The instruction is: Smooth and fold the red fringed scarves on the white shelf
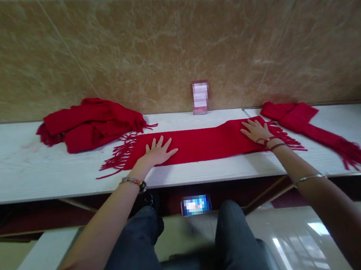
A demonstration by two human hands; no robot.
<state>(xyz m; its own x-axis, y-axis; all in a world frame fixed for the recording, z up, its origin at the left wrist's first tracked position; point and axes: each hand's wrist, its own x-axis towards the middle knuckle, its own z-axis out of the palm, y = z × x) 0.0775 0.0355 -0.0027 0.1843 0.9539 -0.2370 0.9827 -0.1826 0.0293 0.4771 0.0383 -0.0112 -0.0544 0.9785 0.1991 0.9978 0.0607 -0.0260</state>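
Note:
A red fringed scarf lies stretched lengthwise across the white table, tassels at both ends. My left hand rests flat with fingers spread on its left part. On the right part, close to the tassels, my right hand also lies open, palm down. The cloth is mostly smooth, with a slight raised edge near my right hand. Left of it sits a crumpled heap of red scarf cloth, its fringe meeting the flat scarf's left tassels. To the right, another red scarf lies loosely bent, its fringe toward the table's front edge.
The narrow white table runs along a brown marbled wall. A small blurred-out upright card or screen leans against the wall. Below the table edge, a lit, blurred-out screen shows above my knees.

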